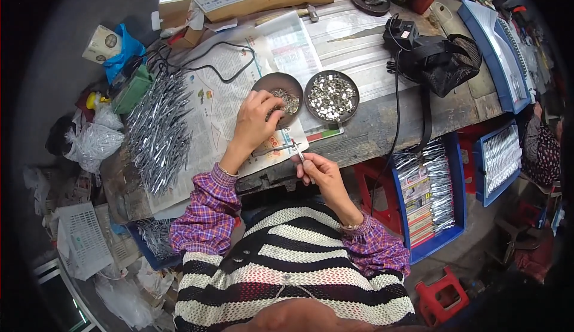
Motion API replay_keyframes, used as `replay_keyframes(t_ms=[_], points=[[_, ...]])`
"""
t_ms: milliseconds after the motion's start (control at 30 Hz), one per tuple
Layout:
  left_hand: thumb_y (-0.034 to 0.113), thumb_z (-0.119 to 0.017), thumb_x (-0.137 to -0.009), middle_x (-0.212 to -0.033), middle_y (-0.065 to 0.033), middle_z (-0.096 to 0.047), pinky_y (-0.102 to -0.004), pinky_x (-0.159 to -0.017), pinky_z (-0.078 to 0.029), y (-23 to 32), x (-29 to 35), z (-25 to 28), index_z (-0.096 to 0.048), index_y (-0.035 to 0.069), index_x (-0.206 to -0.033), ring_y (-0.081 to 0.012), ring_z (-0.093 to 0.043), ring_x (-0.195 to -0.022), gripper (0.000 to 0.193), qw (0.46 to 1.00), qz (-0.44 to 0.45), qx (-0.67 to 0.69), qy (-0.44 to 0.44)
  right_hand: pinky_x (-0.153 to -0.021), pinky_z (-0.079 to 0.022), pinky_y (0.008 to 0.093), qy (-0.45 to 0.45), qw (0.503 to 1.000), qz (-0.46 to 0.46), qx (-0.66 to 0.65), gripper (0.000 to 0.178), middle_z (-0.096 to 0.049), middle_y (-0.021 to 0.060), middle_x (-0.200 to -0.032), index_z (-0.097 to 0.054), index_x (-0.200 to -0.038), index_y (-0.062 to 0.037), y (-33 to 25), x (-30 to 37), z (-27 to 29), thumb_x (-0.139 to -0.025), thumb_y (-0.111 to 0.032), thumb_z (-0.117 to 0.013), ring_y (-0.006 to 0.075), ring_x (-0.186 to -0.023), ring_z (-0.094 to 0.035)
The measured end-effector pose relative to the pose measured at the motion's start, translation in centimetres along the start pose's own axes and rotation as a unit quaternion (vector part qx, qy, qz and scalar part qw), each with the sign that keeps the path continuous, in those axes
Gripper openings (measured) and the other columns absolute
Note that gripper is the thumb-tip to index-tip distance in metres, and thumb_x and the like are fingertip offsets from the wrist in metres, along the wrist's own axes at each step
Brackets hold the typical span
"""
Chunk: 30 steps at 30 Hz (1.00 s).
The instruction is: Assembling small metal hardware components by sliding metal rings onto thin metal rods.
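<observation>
Fingers of the right hand pinch a slim metal piece upright just off the workbench's near edge. Beyond it the left hand curls half closed, a thin metal strip under its palm, fingertips in the left round dish of small parts, within easy reach. Beside it sits a second dish of shiny bits; finished strips pile at the left end.

Newspaper-covered workbench with two dishes

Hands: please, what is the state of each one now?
Left hand: reaching into the brown dish, fingers curled.
Right hand: closed, pinching a thin metal piece.
</observation>
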<state>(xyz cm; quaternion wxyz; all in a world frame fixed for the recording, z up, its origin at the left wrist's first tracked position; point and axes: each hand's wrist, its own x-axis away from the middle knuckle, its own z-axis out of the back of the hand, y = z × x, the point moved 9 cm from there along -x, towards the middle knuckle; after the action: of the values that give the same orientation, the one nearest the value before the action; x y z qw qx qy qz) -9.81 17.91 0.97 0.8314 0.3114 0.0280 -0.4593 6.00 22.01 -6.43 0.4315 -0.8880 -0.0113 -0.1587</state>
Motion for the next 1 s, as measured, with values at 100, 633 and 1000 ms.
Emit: replay_keyframes(t_ms=[100, 633, 1000], points=[[0.006, -0.062, -0.072, -0.079, -0.0087, -0.057, -0.0339, -0.071, -0.043, -0.6, 0.0, -0.2, -0.062, 0.003, -0.082, -0.026, -0.054, -0.079, 0.01, 1.0, 0.018, -0.003, -0.002, -0.057, -0.036, 0.0161, 0.004, 1.0, -0.005, 0.011, 0.026, -0.054, -0.0019, -0.074, -0.057, -0.111, 0.0009, -0.1, 0.0, 0.1, -0.094, -0.016, -0.048, 0.0035, -0.061, -0.043], [0.004, -0.064, -0.074, -0.072, -0.0027, -0.062, -0.0202, -0.051, -0.04, -2.0, 1.4, 1.0, -0.064, 0.001, -0.08, -0.0061, -0.052, -0.055, 0.006, 0.971, 0.15, 0.183, 0.014, -0.056, -0.039, 0.0167, 0.029, 0.997, -0.021, -0.069, 0.028, -0.054, -0.0016, -0.075, -0.055, -0.115, 0.0017, 0.8, 0.1, 0.5, -0.093, -0.015, -0.048, 0.0034, -0.06, -0.044], [-0.002, -0.063, -0.077, -0.081, -0.0027, -0.061, -0.0217, -0.07, -0.048, 0.3, 6.5, -1.1, -0.06, -0.002, -0.082, -0.0073, -0.058, -0.075, 0.006, 0.848, 0.236, 0.472, -0.056, -0.056, -0.041, 0.0169, 0.047, 0.998, 0.03, 0.005, 0.029, -0.056, -0.0006, -0.079, -0.055, -0.117, 0.0003, 0.5, 0.0, 0.7, -0.093, -0.013, -0.048, 0.0029, -0.062, -0.047]])
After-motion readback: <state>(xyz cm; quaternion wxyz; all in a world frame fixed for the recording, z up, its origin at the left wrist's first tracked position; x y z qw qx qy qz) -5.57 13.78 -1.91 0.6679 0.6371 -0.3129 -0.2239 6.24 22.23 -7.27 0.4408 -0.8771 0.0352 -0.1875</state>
